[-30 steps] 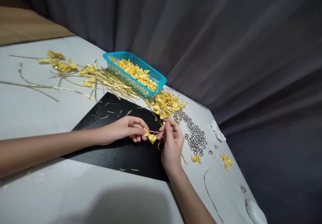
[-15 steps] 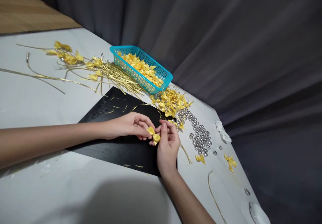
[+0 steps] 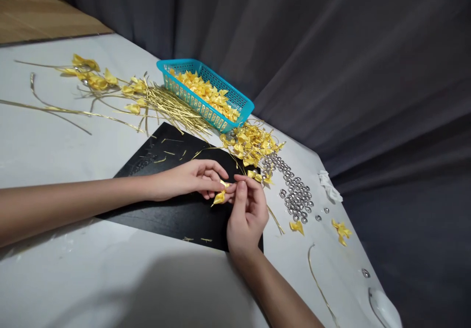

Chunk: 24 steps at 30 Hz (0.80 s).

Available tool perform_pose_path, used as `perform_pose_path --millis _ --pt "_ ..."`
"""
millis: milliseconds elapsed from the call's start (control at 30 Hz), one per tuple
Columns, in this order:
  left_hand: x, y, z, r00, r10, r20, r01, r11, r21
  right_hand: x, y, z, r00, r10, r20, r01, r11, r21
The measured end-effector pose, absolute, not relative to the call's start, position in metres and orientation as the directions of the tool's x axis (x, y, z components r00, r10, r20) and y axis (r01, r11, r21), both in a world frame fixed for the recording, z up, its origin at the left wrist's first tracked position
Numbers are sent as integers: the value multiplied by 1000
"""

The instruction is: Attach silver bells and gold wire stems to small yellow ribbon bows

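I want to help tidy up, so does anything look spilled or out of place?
Gold snippets lie scattered like trimmings on the black board, and one silver piece sits alone near the edge of the table, away from the silver pile.

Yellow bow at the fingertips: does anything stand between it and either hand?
Nothing visible does. The left hand holds the yellow bow at its fingertips, and the right hand's fingers are close beside it, contact unclear. The black board lies beneath, not between.

The left grip (image 3: 196, 177) partly hides a yellow bow (image 3: 219, 198); the right forearm (image 3: 279, 288) is cropped.
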State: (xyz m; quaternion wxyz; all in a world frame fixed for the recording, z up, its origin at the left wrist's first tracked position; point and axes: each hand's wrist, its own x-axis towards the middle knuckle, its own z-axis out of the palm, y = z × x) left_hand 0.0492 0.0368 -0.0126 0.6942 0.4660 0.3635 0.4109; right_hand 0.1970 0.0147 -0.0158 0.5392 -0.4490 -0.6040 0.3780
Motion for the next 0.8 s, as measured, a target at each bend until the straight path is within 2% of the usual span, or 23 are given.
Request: perform_pose_path --millis 200,400,533,633,800 --pt "49 34 -7 378 922 -89 -186 170 968 196 18 -16 -36 947 319 110 321 -941" --pt "47 34 -9 458 879 -132 -191 243 951 198 19 -15 7 937 350 132 346 -929" --pt "43 37 -13 424 891 -164 -233 283 930 201 23 -10 81 914 398 132 386 -913" --pt "41 39 -12 463 868 -179 -226 311 923 204 26 -6 147 871 469 166 446 -879" --pt "39 39 -11 520 843 -140 -167 261 951 206 30 -2 192 847 495 205 458 -865"
